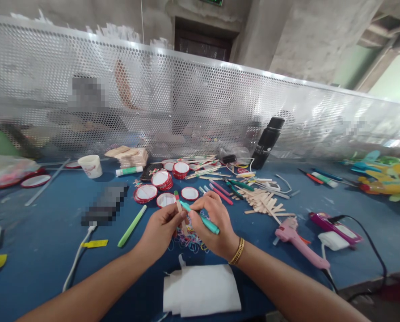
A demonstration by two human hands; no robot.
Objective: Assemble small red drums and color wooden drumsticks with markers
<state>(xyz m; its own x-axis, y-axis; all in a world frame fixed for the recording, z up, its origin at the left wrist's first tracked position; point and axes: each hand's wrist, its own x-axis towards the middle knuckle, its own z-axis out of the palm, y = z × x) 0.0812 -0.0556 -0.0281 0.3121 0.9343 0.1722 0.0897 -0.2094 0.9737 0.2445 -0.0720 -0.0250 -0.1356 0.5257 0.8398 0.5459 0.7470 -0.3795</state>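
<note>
Near the middle of the table, my left hand (162, 228) pinches a wooden stick (183, 223) whose upper end is coloured green and red. My right hand (215, 223) is closed around a teal marker (208, 223), its tip at the upper part of the stick. A gold bracelet (237, 251) circles my right wrist. Colourful rubber bands (191, 241) lie beneath both hands. Just beyond them are round white pieces with red rims (161, 178) and pink markers (221, 192). A light green marker (132, 226) rests to the left of my left hand.
Wooden sticks (262, 200) are piled right of centre, near a pink glue gun (300, 243) with its cord. A black bottle (268, 143) stands by the perforated metal divider (206, 107). A phone (105, 203), a paper cup (90, 166) and a white cloth (203, 290) are also on the table.
</note>
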